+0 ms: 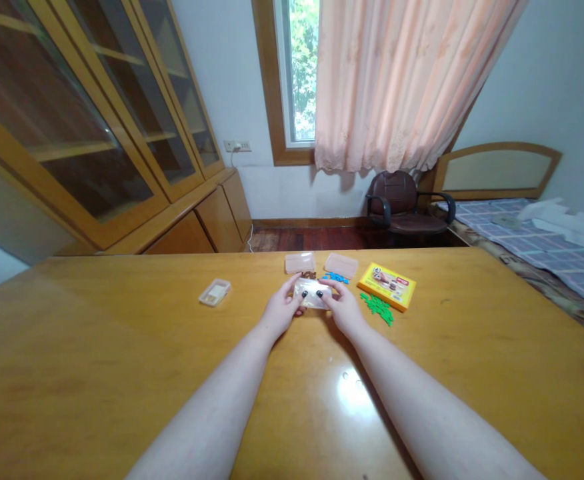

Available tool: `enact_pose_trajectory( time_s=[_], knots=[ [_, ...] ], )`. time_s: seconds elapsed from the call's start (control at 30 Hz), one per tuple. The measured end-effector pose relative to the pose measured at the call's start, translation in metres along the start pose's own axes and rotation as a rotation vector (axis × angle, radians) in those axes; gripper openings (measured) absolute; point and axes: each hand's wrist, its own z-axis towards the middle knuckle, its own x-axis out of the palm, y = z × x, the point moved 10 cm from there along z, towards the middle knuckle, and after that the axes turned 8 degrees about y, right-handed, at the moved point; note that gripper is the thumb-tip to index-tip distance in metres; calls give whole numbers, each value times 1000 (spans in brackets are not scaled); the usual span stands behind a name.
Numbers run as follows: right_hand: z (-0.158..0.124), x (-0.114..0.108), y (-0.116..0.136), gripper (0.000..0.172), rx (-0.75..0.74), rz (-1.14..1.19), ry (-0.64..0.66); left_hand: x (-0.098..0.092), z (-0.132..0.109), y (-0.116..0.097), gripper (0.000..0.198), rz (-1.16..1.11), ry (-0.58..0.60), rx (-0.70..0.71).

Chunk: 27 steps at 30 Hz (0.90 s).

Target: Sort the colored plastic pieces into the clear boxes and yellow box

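Both hands grip a clear plastic case [313, 285] above the middle of the table. My left hand [283, 303] is closed on its left side, and my right hand [343, 303] is closed on its right side. Each thumb presses on the case's near face. Whatever the case contains is too blurred to make out. Just beyond it lie small brown pieces [309, 275], partly hidden by the case, and small blue pieces [338, 277]. A pile of green pieces [378, 308] lies to the right of my right hand.
Behind the pieces rest two clear plastic trays or lids, a left one [299, 262] and a right one [341, 265]. A yellow box [387, 285] lies at the right. Another small clear box [215, 293] with pale contents stands left on the wooden table [122, 360].
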Motion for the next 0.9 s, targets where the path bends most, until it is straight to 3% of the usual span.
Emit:
enact_pose_trajectory(
  time_s=[0.9],
  knots=[
    [1, -2, 6, 33, -59, -84, -24, 2, 1, 3, 54, 26, 8, -24]
  ],
)
